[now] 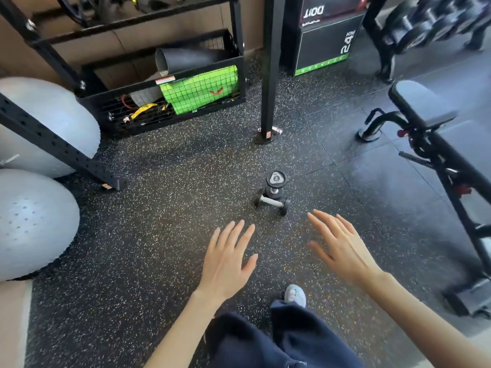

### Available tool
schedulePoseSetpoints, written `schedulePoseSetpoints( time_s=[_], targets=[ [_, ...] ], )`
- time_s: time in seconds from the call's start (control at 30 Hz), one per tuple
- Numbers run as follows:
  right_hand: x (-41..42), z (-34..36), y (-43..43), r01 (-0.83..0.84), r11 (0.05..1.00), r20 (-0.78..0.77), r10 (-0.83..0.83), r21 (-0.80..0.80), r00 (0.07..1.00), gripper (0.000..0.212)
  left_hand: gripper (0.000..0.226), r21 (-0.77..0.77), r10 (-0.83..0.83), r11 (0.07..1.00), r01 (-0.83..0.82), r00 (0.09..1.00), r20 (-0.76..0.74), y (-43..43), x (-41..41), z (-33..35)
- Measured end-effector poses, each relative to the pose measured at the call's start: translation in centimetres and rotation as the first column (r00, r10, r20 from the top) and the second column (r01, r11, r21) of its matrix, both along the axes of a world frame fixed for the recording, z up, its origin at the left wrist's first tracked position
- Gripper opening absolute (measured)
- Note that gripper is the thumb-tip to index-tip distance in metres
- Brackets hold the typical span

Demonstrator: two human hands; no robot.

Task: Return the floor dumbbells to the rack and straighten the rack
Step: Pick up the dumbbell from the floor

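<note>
Rubber speckled floor [164, 235] carries the two small weights in the middle of the scene, just beyond the fingertips of both hands. The upright dumbbell [275, 183] stands on one end with a "2" on its top face, and the lying dumbbell [271, 201] rests on its side touching the upright one on the near side, its bare metal handle facing up. The left hand [228, 258] and the right hand [342, 248] hover palm down over the floor, fingers straight and spread apart, holding nothing. Both are short of the weights, the right hand slightly nearer to them. Judging by their size and the marked number, these are light, rigid pieces, each an easy one-hand lift. The best hold is a wrap round the metal handle between the heads. The upright one looks easy to topple, so it may need tilting, or a pinch under its top head, to reach the bar. The rack [425, 25] sits far right, past the bench [419, 104] and right of the black post [269, 75]. It is blurred, so it probably has free slots, but I cannot tell which.
</note>
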State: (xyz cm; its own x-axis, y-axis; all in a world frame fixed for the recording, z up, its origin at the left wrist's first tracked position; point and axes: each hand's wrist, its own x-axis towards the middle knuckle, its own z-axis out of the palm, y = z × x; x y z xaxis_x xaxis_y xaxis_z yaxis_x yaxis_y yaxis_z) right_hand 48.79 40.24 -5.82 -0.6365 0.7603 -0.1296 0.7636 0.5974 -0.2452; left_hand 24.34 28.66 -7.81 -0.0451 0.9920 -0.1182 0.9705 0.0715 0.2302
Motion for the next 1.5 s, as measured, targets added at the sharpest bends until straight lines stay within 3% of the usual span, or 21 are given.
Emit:
schedulePoseSetpoints(
  time_s=[0.2, 0.47, 0.77, 1.0, 1.2, 1.5],
  targets=[
    [4.2, 0.0, 5.5, -0.009, 1.000, 0.015, 0.009, -0.022, 1.000, 0.058, 0.058, 0.015, 0.041, 0.999, -0.041, 0.999, -0.003, 5.0, 3.7, 0.0],
    [3.5, -2.0, 10.2, 0.014, 0.995, -0.004, -0.014, -0.099, 1.000, 0.056, 0.058, -0.051, -0.005, 0.999, 0.002, 0.999, -0.051, 10.2, 2.5, -1.9],
    [-0.6, -3.4, 18.0, 0.153, 0.978, 0.022, -0.152, -0.141, 0.988, 0.061, 0.058, -0.090, -0.152, 0.985, 0.147, 0.987, -0.044, 20.4, -3.8, -3.9],
    [-6.6, -7.9, 24.4, 0.156, 0.965, -0.004, -0.161, -0.209, 0.987, 0.060, 0.058, -0.151, -0.222, 0.965, 0.216, 0.975, -0.025, 27.2, -9.6, -9.2],
    [-10.1, -18.4, 28.7, 0.151, 0.941, -0.050, -0.174, -0.301, 0.983, 0.053, 0.058, -0.230, -0.146, 0.961, 0.152, 0.988, 0.045, 30.4, -11.5, -18.9],
    [-14.0, -47.7, 33.0, 0.157, 0.886, -0.067, -0.206, -0.437, 0.976, 0.050, 0.061, -0.262, -0.015, 0.965, 0.018, 1.000, 0.011, 34.4, -13.4, -46.3]
  ],
)
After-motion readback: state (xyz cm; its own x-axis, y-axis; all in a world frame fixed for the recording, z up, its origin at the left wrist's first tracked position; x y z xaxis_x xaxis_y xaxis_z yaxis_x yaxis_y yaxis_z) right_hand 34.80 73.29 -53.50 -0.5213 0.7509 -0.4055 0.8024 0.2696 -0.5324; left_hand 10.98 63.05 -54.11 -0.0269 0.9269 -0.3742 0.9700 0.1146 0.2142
